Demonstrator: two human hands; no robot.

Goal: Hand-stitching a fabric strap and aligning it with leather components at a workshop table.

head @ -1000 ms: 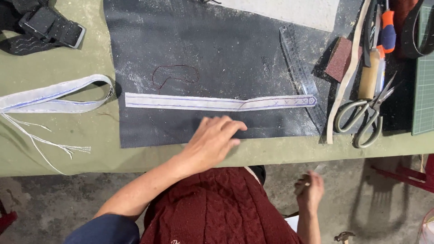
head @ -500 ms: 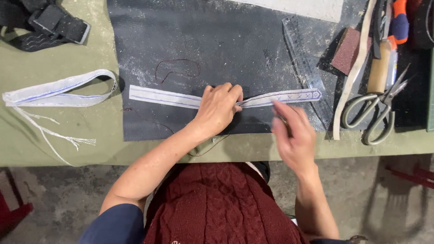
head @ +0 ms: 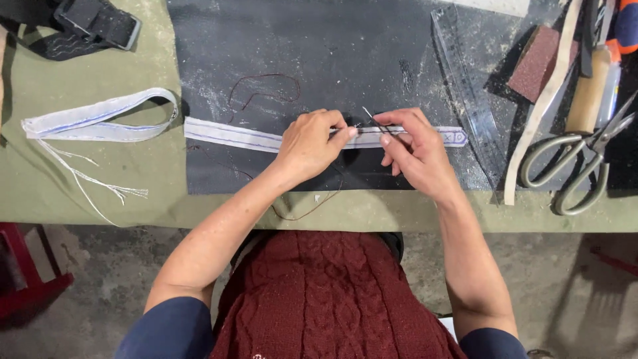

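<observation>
While our left hand (head: 311, 141) presses the white strip (head: 229, 135) flat on the black mat (head: 372, 53), our right hand (head: 413, 147) pinches a thin needle (head: 373, 119) in narrow fingers just above it. We judge 2 risks: the point could prick the left fingertips beside it, or the dark thread (head: 266, 90) could snag.

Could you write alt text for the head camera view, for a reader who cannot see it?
Seen from above, a left hand presses a white fabric strip onto a black mat, while the right hand pinches a thin needle-like tool over it. Scissors, a clear ruler and a looped white strip lie nearby on the green table.
</observation>
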